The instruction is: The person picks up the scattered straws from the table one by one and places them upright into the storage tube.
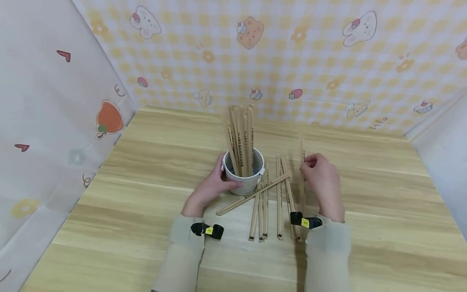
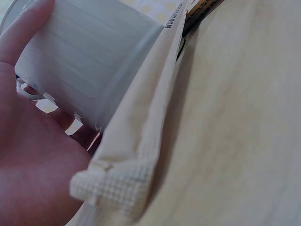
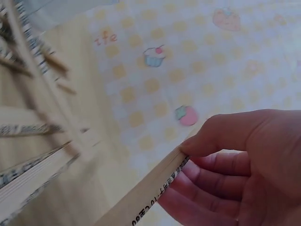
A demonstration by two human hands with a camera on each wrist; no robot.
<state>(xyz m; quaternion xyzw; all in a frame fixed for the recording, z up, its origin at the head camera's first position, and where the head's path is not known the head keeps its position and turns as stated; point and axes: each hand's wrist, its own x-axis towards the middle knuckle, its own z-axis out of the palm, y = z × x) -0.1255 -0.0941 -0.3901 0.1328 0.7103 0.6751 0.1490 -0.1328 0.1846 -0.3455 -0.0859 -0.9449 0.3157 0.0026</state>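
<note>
My left hand [image 1: 213,184] grips the side of a small white bucket [image 1: 243,184], its thumb across the front; the left wrist view shows the palm [image 2: 37,155] against the bucket wall [image 2: 89,61]. Several paper-wrapped sticks [image 1: 239,142] stand upright in the bucket, leaning slightly apart. To the right, my right hand [image 1: 322,178] pinches one wrapped stick [image 1: 302,178] between thumb and fingers, held upright. In the right wrist view the hand [image 3: 244,160] holds that printed stick [image 3: 155,188] near the thumb tip.
Several wrapped sticks [image 1: 279,202] lie on the wooden table [image 1: 379,194] between the hands. One stick [image 1: 251,195] lies diagonally across others, in front of the bucket. A patterned cloth [image 1: 277,52] hangs behind the table, a white one [image 1: 54,121] at the left.
</note>
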